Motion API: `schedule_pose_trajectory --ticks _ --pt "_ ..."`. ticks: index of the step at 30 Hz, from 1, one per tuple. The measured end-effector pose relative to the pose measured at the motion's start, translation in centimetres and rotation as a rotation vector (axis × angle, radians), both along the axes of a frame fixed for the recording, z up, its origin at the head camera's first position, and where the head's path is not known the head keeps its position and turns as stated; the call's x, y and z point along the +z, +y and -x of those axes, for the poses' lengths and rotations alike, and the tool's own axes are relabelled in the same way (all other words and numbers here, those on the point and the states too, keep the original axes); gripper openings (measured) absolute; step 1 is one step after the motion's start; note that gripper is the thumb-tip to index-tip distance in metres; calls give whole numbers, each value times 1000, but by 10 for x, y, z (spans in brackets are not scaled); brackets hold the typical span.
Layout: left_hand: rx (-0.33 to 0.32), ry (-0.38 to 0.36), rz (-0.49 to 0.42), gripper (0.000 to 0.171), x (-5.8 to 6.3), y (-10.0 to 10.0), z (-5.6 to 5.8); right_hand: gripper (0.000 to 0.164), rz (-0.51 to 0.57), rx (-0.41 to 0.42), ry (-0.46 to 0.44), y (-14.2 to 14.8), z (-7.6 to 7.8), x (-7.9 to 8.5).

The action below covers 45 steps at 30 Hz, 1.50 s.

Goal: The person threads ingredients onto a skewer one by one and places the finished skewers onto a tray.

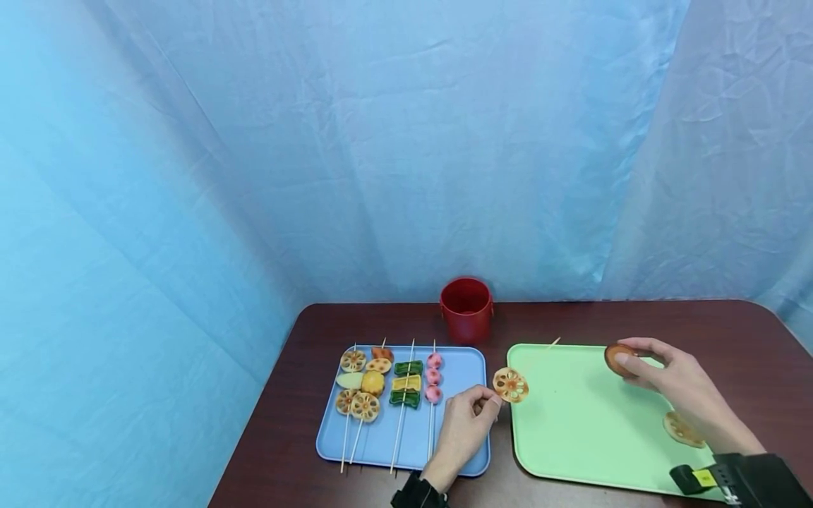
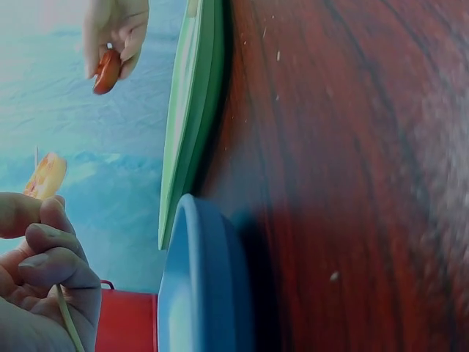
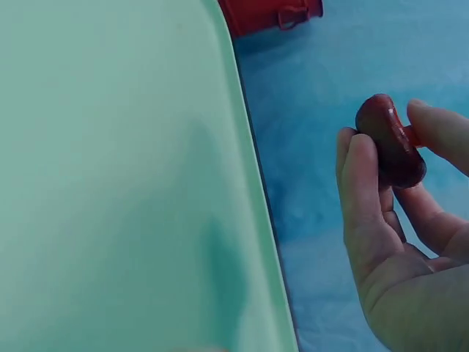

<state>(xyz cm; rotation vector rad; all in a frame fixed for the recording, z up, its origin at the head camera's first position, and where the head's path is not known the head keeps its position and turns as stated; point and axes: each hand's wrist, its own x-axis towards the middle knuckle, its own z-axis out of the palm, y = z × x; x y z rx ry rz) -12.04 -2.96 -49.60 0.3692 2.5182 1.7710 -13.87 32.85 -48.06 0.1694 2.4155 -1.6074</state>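
Note:
In the head view my left hand (image 1: pixel 468 427) pinches a thin wooden skewer (image 2: pixel 68 323) over the gap between the two trays. A lotus root slice (image 1: pixel 511 385) is threaded on it just past my fingertips, and the skewer's tip points up and right. Over the green tray (image 1: pixel 571 451), my right hand (image 1: pixel 676 381) holds a brown, glossy, mushroom-shaped piece (image 3: pixel 388 139) between thumb and fingers. In the right wrist view the thumb presses its short reddish stub. Another lotus root slice (image 1: pixel 682 429) lies on the green tray, partly hidden by my right wrist.
A blue tray (image 1: pixel 327 437) at left carries several loaded skewers: lotus slices with other pieces, green and yellow pieces (image 1: pixel 406 383), and pink balls (image 1: pixel 434 377). Behind the trays stands a red bucket (image 1: pixel 466 314). Blue cloth (image 1: pixel 406 155) hangs beyond the brown table (image 1: pixel 279 451).

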Motion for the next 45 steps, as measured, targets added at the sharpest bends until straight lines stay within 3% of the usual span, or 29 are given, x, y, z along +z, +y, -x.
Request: schedule_pose_trajectory --ticks 2,9,13,17,25,45 --pt "-5 -1 -2 16 0 1 -1 69 83 -11 9 -5 1 -2" --pt "-7 13 -1 14 0 6 -5 33 526 -22 114 -29 5 -9" --pt "-10 24 20 13 -1 8 -6 31 666 6 144 -40 7 -11" --pt "-15 22 24 13 -3 9 -7 30 754 18 114 -49 8 -10" --pt "-23 36 33 13 -5 10 -7 34 760 50 131 -59 8 -6" --pt "-21 11 73 13 -5 10 -8 42 532 52 198 -68 8 0"
